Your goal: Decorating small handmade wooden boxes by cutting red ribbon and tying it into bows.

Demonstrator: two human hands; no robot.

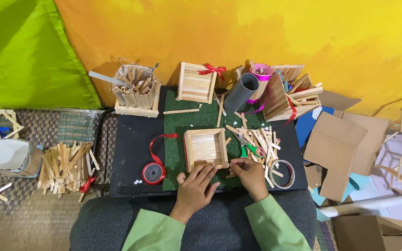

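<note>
Resting at the lower middle of the frame, the left hand (194, 187) lies flat with fingers spread on the near rim of the small square tray of pale wooden sticks (205, 148), which sits on the green turf mat (177, 122). Just right of it, the right hand (250, 175) pinches a thin wooden stick (233, 162) at the tray's near right corner. Judging by this, steady downward pressure and aligning the stick flush with the corner matter most. Green-handled scissors (252, 148) lie nearby.

We see a small square stick box (205, 148), pale wood, open-topped and upright. It sits on the green mat (177, 125), near edge under fingers.
</note>
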